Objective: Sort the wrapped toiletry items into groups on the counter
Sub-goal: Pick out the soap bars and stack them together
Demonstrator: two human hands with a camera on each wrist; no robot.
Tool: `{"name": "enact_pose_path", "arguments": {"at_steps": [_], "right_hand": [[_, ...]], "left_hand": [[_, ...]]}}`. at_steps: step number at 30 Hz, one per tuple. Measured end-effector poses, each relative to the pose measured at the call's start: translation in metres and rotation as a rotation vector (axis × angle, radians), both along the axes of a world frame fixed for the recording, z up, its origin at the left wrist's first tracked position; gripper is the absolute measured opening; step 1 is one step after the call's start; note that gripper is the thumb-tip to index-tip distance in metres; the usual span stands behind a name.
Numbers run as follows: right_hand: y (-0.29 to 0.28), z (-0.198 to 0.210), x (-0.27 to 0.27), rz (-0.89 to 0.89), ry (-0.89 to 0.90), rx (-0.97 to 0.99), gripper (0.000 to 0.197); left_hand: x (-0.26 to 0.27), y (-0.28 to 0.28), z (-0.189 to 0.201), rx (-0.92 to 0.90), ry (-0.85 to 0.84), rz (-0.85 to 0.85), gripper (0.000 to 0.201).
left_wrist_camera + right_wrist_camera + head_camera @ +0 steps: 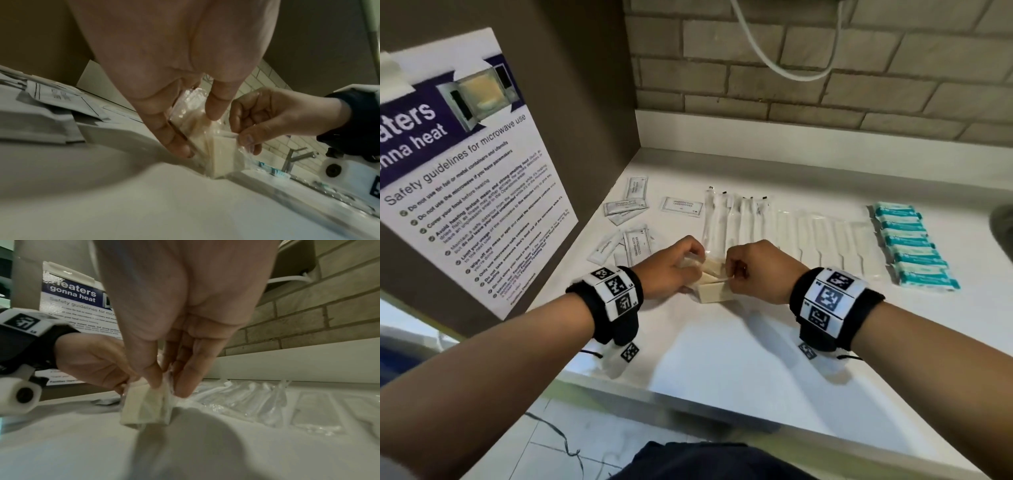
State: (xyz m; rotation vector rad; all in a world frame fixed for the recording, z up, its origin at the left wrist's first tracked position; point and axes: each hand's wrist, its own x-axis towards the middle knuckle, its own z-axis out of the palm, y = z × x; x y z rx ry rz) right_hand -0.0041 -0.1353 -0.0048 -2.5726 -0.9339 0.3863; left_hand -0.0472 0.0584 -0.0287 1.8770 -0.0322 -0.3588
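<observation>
Cream soap bars in clear wrappers (717,289) lie on the white counter (722,359) between my hands. My left hand (671,270) pinches the crinkled plastic of one wrapper (191,105) from the left. My right hand (750,270) pinches the wrapper end (166,386) of a bar (144,408) between thumb and fingers. White sachets (633,216) lie at the back left. Clear-wrapped toothbrushes (736,219) and flat clear packets (832,243) form a row behind my hands. Teal wrapped bars (911,246) stand in a column on the right.
A brown side panel with a microwave safety poster (465,178) closes off the left. A brick wall (825,68) with a white cable (774,51) runs behind. A sink edge (1001,222) shows at far right, with a tap (294,155) beyond.
</observation>
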Motion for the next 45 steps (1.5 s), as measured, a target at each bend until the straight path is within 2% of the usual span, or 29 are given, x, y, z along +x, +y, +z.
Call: {"name": "enact_pose_path", "arguments": {"at_steps": [4,6,9,12,14,17,19,23,25,29,32,34,38,40,41,43,45], "right_hand": [[-0.002,-0.004,-0.009,-0.003,-0.009,0.030,0.025],[-0.002,-0.006,-0.010,0.004,0.004,0.039,0.034],[0.000,-0.008,-0.009,0.005,-0.010,0.057,0.041],[0.003,-0.008,-0.011,0.016,0.010,0.045,0.046],[0.003,-0.006,-0.013,0.026,0.005,0.018,0.047],[0.004,0.001,-0.007,0.005,-0.163,-0.058,0.034],[0.005,0.004,-0.001,-0.001,-0.220,-0.022,0.021],[0.000,0.000,0.008,-0.034,-0.106,0.072,0.007],[-0.007,-0.003,0.010,-0.068,-0.049,0.092,0.010],[-0.013,-0.012,0.005,-0.097,0.045,0.043,0.009],[-0.009,-0.016,0.003,-0.088,0.020,-0.013,0.004],[-0.009,-0.012,0.004,-0.085,0.007,-0.077,0.014],[-0.010,-0.003,0.003,-0.129,0.082,-0.088,0.070],[-0.006,-0.001,0.001,-0.113,0.110,-0.114,0.088],[-0.003,-0.003,0.001,-0.091,0.121,-0.138,0.085],[0.003,-0.008,-0.001,-0.047,0.117,-0.196,0.050],[0.006,-0.013,-0.004,-0.040,0.103,-0.199,0.021]], "left_hand": [[-0.003,0.004,0.001,0.258,-0.043,-0.133,0.020],[-0.004,0.006,0.002,0.399,-0.072,-0.191,0.032],[-0.007,0.004,0.005,0.444,-0.043,-0.240,0.042],[-0.009,-0.001,0.004,0.557,-0.086,-0.312,0.056],[-0.009,-0.003,0.000,0.587,-0.121,-0.318,0.055],[-0.008,-0.003,-0.004,0.586,-0.132,-0.286,0.050],[-0.006,-0.003,-0.004,0.577,-0.144,-0.262,0.052],[-0.003,0.001,-0.005,0.567,-0.171,-0.193,0.046],[-0.003,0.003,-0.007,0.587,-0.172,-0.188,0.043],[-0.003,-0.001,-0.009,0.581,-0.180,-0.228,0.048],[-0.001,-0.004,-0.012,0.626,-0.167,-0.259,0.055],[0.001,-0.002,-0.016,0.631,-0.166,-0.266,0.054],[0.004,0.000,-0.017,0.616,-0.215,-0.275,0.049],[0.005,-0.001,-0.016,0.585,-0.238,-0.264,0.044],[0.005,-0.002,-0.015,0.557,-0.241,-0.259,0.042],[0.004,-0.002,-0.015,0.552,-0.265,-0.273,0.040],[0.003,0.000,-0.014,0.692,-0.281,-0.306,0.045]]}}
